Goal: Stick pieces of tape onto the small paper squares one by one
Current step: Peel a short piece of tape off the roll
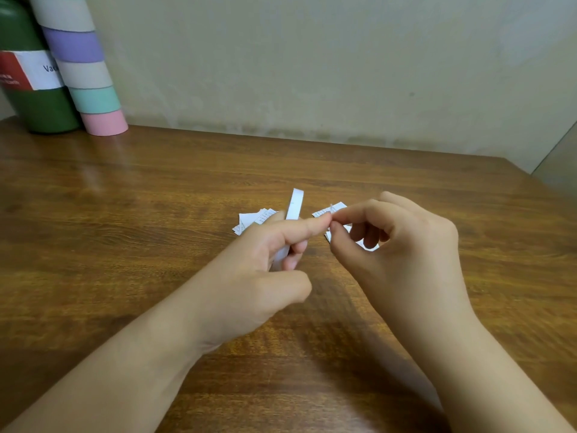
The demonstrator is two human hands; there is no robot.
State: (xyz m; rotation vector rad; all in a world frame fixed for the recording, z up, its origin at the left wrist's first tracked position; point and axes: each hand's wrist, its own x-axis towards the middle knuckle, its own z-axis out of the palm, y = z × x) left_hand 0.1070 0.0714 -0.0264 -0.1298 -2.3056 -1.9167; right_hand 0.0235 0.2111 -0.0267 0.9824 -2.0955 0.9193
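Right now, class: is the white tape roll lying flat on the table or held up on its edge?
On edge: the left hand grips the white tape roll, its rim rising above the fingers.

From my remote seat the light reads soft and even, moderately bright, with a pale sheen on the wooden table [131, 182] just in front of the stack of tape rolls [84, 76]. Faint, diffuse shadows lie on the table under both forearms. Wide-angle bending tilts that stack at the frame's edge, and the picture looks slightly soft throughout.
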